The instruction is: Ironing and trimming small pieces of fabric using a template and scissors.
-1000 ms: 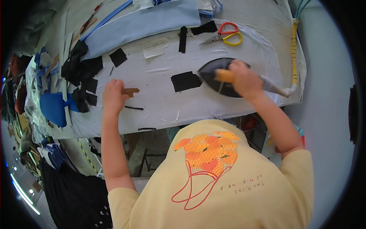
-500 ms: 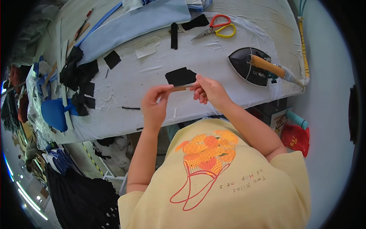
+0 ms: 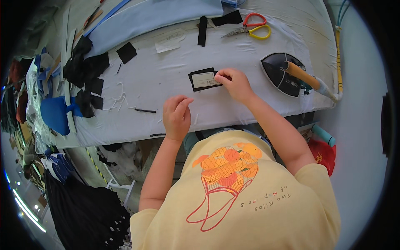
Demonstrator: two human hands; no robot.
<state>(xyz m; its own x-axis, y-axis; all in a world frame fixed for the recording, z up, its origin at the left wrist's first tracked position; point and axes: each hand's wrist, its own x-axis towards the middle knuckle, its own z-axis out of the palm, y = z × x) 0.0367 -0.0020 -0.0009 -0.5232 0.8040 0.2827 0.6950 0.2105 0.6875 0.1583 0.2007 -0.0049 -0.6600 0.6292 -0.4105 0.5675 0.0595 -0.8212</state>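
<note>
On the white-covered table lies a piece of black cloth [image 3: 198, 88], and flat on top of it is a small pale rectangular card [image 3: 203, 80] with printed lines. My right hand [image 3: 235, 84] pinches the card's right end between thumb and fingers. Nearer to me, just below and left of the card, my left hand [image 3: 177, 116] hovers apart from it with its fingers curled together. Nothing shows between those fingers.
At right rests an iron [image 3: 280, 75] with a wooden handle [image 3: 302, 75]. Scissors [image 3: 254, 30] with red and yellow handles lie at the back. Black scraps [image 3: 93, 75], a blue cushion-like piece [image 3: 55, 116] and light blue cloth [image 3: 158, 18] occupy the left and far side.
The card, held edge-on between both hands before, now lies flat on the black cloth. My left hand has let go and drawn back; the right keeps its pinch. The view has shifted slightly.
</note>
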